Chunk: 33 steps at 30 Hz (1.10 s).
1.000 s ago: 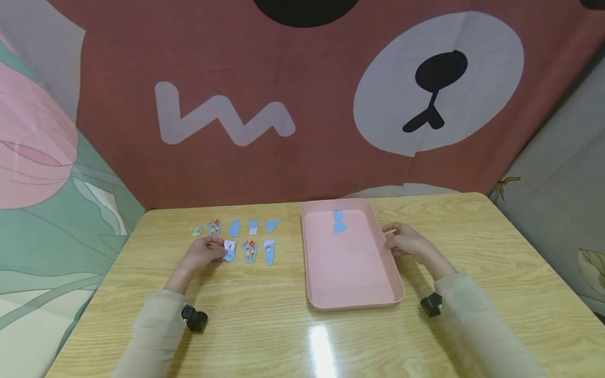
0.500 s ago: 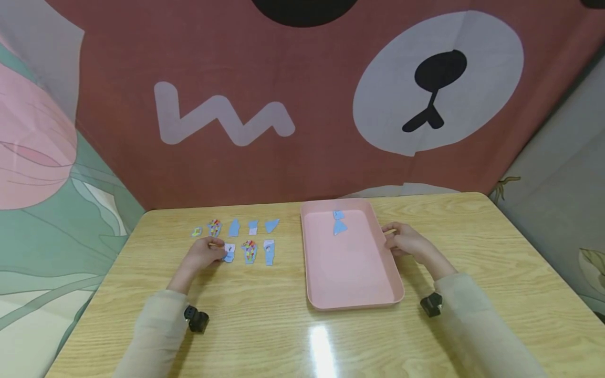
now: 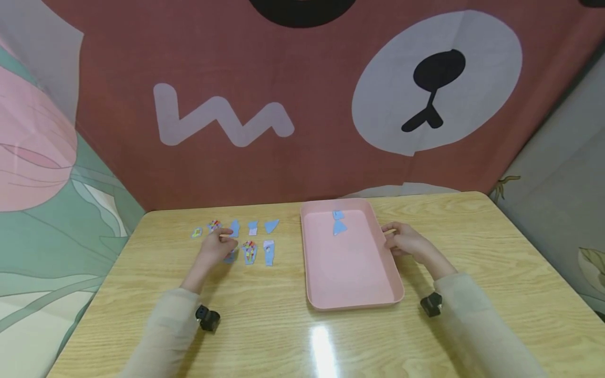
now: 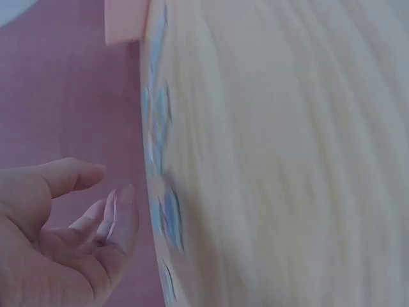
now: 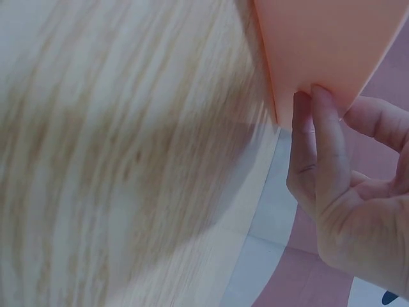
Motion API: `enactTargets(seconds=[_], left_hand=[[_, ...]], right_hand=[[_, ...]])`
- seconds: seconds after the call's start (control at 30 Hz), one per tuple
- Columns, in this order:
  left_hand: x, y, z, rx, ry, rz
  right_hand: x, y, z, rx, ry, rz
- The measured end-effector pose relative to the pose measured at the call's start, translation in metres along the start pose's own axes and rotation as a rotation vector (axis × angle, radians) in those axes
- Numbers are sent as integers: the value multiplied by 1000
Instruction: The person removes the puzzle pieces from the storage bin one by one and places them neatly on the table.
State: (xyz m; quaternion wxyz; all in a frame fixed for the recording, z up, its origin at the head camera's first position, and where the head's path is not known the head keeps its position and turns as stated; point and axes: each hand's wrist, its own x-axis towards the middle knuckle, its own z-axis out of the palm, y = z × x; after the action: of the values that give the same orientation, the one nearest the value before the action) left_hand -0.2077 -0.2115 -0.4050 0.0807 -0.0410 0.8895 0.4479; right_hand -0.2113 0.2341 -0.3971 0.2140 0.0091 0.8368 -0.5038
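My left hand (image 3: 216,249) hovers above the flat, irregular picture pieces on the left of the table. Between thumb and fingers there is a gap, with nothing visibly held, as the left wrist view also shows. One blue piece (image 3: 229,258) is partly hidden below this hand, and a plain blue piece (image 3: 235,229) lies just beyond its fingertips. My right hand (image 3: 405,240) holds the right wall of a shallow pink tray (image 3: 354,278); in the right wrist view its fingers (image 5: 329,128) press the outer wall. Two blue pieces, one a triangle (image 3: 339,228), lie inside the tray.
Other pieces form two rows: a multicoloured piece (image 3: 250,252), a blue-and-white piece (image 3: 269,252), a blue triangular piece (image 3: 271,226) and a small yellow-green piece (image 3: 196,232). The wooden table (image 3: 264,320) meets a reddish printed cloth (image 3: 227,173) behind.
My left hand has moved right and slightly away from me, from beside the blue-and-white piece to over it, now covering most of it. My right hand and the tray have stayed in place.
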Motion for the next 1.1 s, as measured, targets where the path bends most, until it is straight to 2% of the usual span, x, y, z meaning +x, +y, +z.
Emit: enactTargets(seconds=[0.13,0.27,0.67,0.9,1.1], left_hand=[[0,19,15,-72,-10,46],[0,39,33,-96,-18,108],[7,94,93,-258,-42,207],[18,114,124,-307,-10,248],[24,127,141,-302,-13,266]], right_hand=[[0,0,0,-3,2,-2],[0,0,0,-11,3,3],[1,1,0,-2,1,3],[1,0,0,5,-5,-4],[1,0,0,8,-8,0]])
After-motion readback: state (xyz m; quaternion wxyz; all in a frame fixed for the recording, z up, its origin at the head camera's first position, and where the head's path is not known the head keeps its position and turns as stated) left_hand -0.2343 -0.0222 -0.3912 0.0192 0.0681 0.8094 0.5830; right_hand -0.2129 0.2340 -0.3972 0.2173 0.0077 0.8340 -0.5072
